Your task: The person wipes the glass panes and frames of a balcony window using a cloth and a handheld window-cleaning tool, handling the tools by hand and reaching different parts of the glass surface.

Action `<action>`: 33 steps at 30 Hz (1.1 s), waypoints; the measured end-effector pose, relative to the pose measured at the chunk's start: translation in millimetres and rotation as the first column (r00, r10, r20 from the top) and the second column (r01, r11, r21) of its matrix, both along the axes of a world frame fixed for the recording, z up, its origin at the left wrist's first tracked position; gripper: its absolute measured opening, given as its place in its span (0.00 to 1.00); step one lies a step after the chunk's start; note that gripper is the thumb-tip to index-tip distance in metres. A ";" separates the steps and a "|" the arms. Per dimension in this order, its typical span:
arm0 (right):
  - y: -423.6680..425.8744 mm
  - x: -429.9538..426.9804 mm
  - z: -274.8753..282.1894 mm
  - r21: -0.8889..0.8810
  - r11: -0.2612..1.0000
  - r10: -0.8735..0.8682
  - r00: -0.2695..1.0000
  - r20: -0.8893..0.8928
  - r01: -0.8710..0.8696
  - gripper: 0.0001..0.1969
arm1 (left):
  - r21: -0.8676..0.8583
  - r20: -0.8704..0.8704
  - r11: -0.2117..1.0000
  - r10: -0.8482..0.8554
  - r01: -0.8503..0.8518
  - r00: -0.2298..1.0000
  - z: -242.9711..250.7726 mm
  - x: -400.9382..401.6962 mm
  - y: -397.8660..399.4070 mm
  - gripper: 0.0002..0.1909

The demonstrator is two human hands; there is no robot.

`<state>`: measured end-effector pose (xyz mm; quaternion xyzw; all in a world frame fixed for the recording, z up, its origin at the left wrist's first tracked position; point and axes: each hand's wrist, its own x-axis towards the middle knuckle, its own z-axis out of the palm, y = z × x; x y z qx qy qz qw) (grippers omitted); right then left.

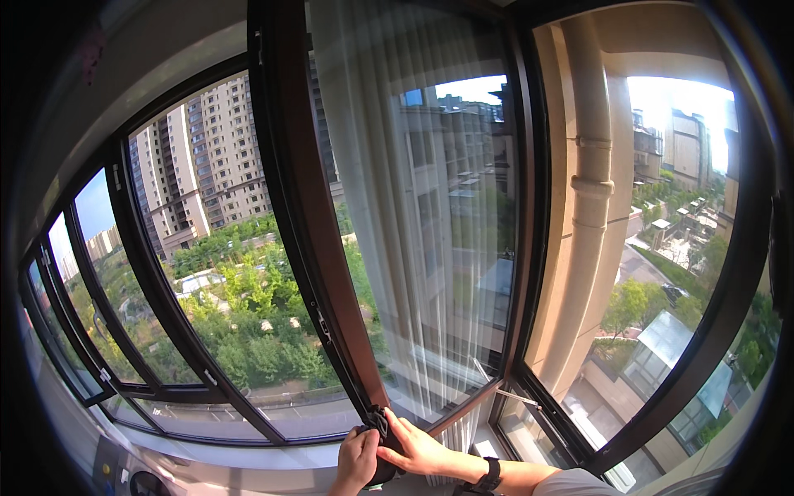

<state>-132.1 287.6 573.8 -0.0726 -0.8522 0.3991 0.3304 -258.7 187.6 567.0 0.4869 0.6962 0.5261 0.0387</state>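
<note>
My left hand (357, 457) and my right hand (417, 445) meet at the bottom centre. Between them is a bunched black cloth or soft bag (376, 419), gathered at its top. The left fingers close around its near side, while the right fingers and thumb press on it from the other side. Its lower part is mostly covered by the hands. Just beyond it stands the lower corner of a dark brown, swung-out window sash (366, 378). The sash's glass (428, 248) reflects a pale curtain and buildings. A black band (490, 475) circles my right wrist.
To the right is the window opening (633, 248), with a drainpipe (589, 204) outside and the ground far below. A metal stay arm (520, 398) joins sash and frame. Fixed panes (205, 248) run left above a white sill (304, 457). An appliance or panel (133, 474) sits lower left.
</note>
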 end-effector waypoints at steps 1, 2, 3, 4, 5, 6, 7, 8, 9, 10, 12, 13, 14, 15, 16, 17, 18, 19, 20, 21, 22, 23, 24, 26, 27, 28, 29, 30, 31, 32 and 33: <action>5.2 1.4 1.7 0.001 1.000 0.006 1.000 0.001 -0.006 0.34 | -0.007 0.088 0.993 -0.119 0.120 0.989 -3.7 -7.4 -2.7 0.20; 12.3 1.6 1.8 -0.037 0.995 0.096 0.995 0.035 -0.094 0.33 | 0.031 0.127 0.982 -0.186 0.184 0.974 -1.2 -8.2 -4.3 0.22; 19.3 5.6 5.6 -0.078 0.983 0.173 0.983 0.066 -0.167 0.33 | 0.072 0.162 0.963 -0.267 0.258 0.950 5.7 -7.0 -5.7 0.23; 33.7 11.2 14.3 -0.051 0.963 0.266 0.963 0.045 -0.264 0.32 | -0.008 0.094 0.970 -0.243 0.245 0.965 22.6 -7.2 -9.1 0.25; 47.3 19.9 27.7 -0.085 0.932 0.356 0.934 0.042 -0.351 0.30 | -0.153 0.138 0.963 -0.203 0.224 0.969 42.7 -7.8 -16.1 0.23; 60.4 28.5 46.8 -0.217 0.906 0.384 0.921 0.064 -0.363 0.29 | -0.130 0.078 0.984 -0.117 0.126 0.990 53.0 -12.1 -19.1 0.21; 75.6 36.5 69.1 -0.346 0.864 0.416 0.906 0.082 -0.366 0.28 | -0.100 0.023 0.995 -0.025 0.027 0.999 58.5 -18.9 -20.2 0.19; 94.1 43.8 95.3 -0.265 0.896 0.376 0.926 0.025 -0.356 0.27 | -0.071 -0.045 0.992 0.097 -0.100 0.994 61.5 -28.4 -19.3 0.18; 112.2 48.7 125.6 -0.180 0.922 0.343 0.939 -0.031 -0.343 0.25 | -0.031 -0.103 0.973 0.224 -0.228 0.969 63.5 -37.8 -20.4 0.17; 131.4 53.6 158.3 -0.073 0.966 0.241 0.967 -0.079 -0.247 0.23 | -0.007 -0.111 0.967 0.254 -0.256 0.961 69.1 -43.7 -19.2 0.24; 167.2 58.4 229.1 0.037 0.997 0.073 0.973 -0.221 -0.066 0.20 | -0.107 -0.118 0.947 0.290 -0.303 0.950 76.2 -52.4 -10.8 0.44; 183.6 57.9 263.7 0.039 0.999 0.024 0.939 -0.344 -0.011 0.19 | -0.141 -0.142 0.943 0.284 -0.303 0.948 77.3 -56.9 -3.2 0.52; 193.5 61.5 300.0 0.075 0.986 -0.106 0.897 -0.429 0.152 0.20 | -0.160 -0.163 0.938 0.282 -0.308 0.945 79.6 -59.2 8.6 0.57; 210.4 60.9 331.2 0.051 0.976 -0.155 0.840 -0.521 0.212 0.20 | -0.180 -0.182 0.929 0.291 -0.323 0.939 80.9 -59.7 20.6 0.62; 232.0 63.7 360.1 0.032 0.946 -0.245 0.774 -0.584 0.323 0.19 | -0.161 -0.215 0.924 0.310 -0.346 0.926 82.6 -58.2 34.1 0.66; 253.8 68.3 386.1 0.001 0.901 -0.332 0.690 -0.643 0.434 0.18 | -0.080 -0.157 0.958 0.262 -0.277 0.952 92.9 -54.5 46.2 0.66; 271.1 70.5 409.8 -0.027 0.834 -0.400 0.569 -0.718 0.552 0.17 | -0.025 -0.096 0.968 0.246 -0.250 0.964 102.0 -49.3 56.8 0.65; 282.7 80.3 431.1 -0.072 0.746 -0.453 0.424 -0.784 0.662 0.17 | 0.034 -0.040 0.976 0.214 -0.213 0.976 109.1 -43.9 66.8 0.65; 287.8 81.9 450.9 -0.115 0.735 -0.482 0.397 -0.781 0.668 0.17 | 0.045 -0.040 0.974 0.223 -0.221 0.974 104.4 -45.8 74.3 0.65; 289.0 77.8 468.5 -0.152 0.732 -0.506 0.380 -0.774 0.665 0.17 | 0.122 -0.057 0.939 0.329 -0.320 0.943 92.7 -52.2 82.1 0.62; 290.2 76.1 480.5 -0.173 0.670 -0.563 0.343 -0.752 0.722 0.17 | 0.194 -0.067 0.892 0.427 -0.408 0.902 88.3 -54.6 87.4 0.60; 291.3 75.0 491.4 -0.191 0.604 -0.616 0.301 -0.728 0.774 0.16 | 0.200 -0.063 0.885 0.439 -0.420 0.896 87.0 -55.0 89.1 0.60; 305.8 77.2 501.6 -0.180 0.492 -0.662 0.232 -0.713 0.851 0.16 | 0.218 -0.014 0.893 0.405 -0.393 0.914 88.2 -53.4 90.8 0.57; 320.9 78.3 515.5 -0.218 0.366 -0.719 0.125 -0.684 0.905 0.17 | 0.277 0.035 0.885 0.380 -0.374 0.924 86.5 -53.3 94.2 0.50; 327.1 78.4 519.9 -0.203 0.323 -0.727 0.104 -0.679 0.924 0.17 | 0.279 0.040 0.878 0.394 -0.389 0.918 87.8 -52.8 94.3 0.50; 334.8 80.8 522.8 -0.192 0.299 -0.711 0.085 -0.698 0.935 0.18 | 0.291 0.041 0.891 0.353 -0.349 0.935 90.4 -50.6 93.9 0.50; 342.1 83.2 525.3 -0.182 0.276 -0.694 0.065 -0.717 0.944 0.19 | 0.304 0.040 0.901 0.311 -0.308 0.949 92.0 -49.9 94.3 0.49; 345.9 82.4 526.2 -0.159 0.272 -0.677 0.071 -0.733 0.949 0.20 | 0.336 0.005 0.885 0.340 -0.322 0.940 88.5 -51.4 96.0 0.49; 349.3 81.4 527.7 -0.135 0.264 -0.669 0.081 -0.739 0.955 0.20 | 0.340 0.011 0.879 0.353 -0.335 0.936 86.5 -52.3 95.9 0.49; 352.3 79.7 530.6 -0.122 0.268 -0.666 0.092 -0.740 0.956 0.20 | 0.336 -0.005 0.877 0.366 -0.343 0.931 85.9 -52.5 95.2 0.50; 356.1 78.4 532.7 -0.109 0.267 -0.665 0.101 -0.740 0.958 0.20 | 0.330 -0.022 0.878 0.374 -0.347 0.927 85.2 -51.8 94.9 0.50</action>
